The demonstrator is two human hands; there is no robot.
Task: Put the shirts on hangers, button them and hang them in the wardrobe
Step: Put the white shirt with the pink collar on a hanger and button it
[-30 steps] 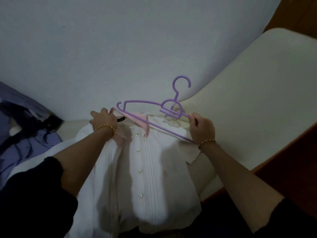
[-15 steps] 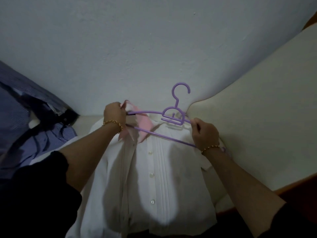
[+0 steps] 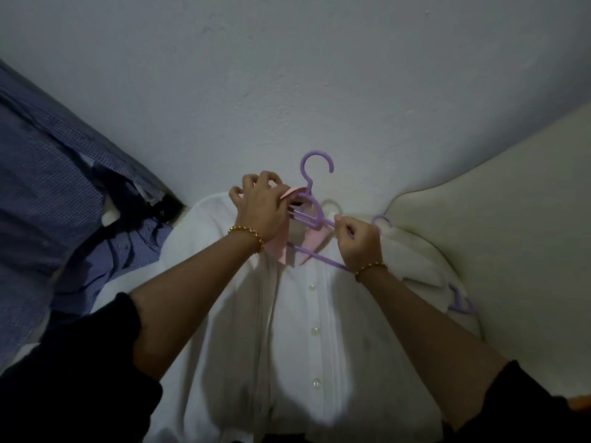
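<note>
A white shirt [image 3: 313, 346] with pearl buttons and a pink collar [image 3: 281, 247] lies face up on a pale surface in front of me. A purple plastic hanger [image 3: 311, 215] sits at its neck, hook pointing up toward the wall. My left hand [image 3: 260, 207] grips the pink collar by the hanger's left arm. My right hand [image 3: 359, 243] is closed on the hanger's right arm and lower bar. The hanger's right end [image 3: 382, 220] pokes out past my right hand.
A blue checked shirt [image 3: 64, 187] lies heaped at the left, with a dark strap across it. A cream cushion or mattress edge [image 3: 495, 219] rises at the right. Another purple hanger part [image 3: 460, 303] shows beside the shirt's right sleeve. A white wall [image 3: 287, 75] stands right behind.
The left hand has moved right and up along the collar toward the hanger's hook. The hanger has slid further into the shirt's neck, and my view has shifted closer.
</note>
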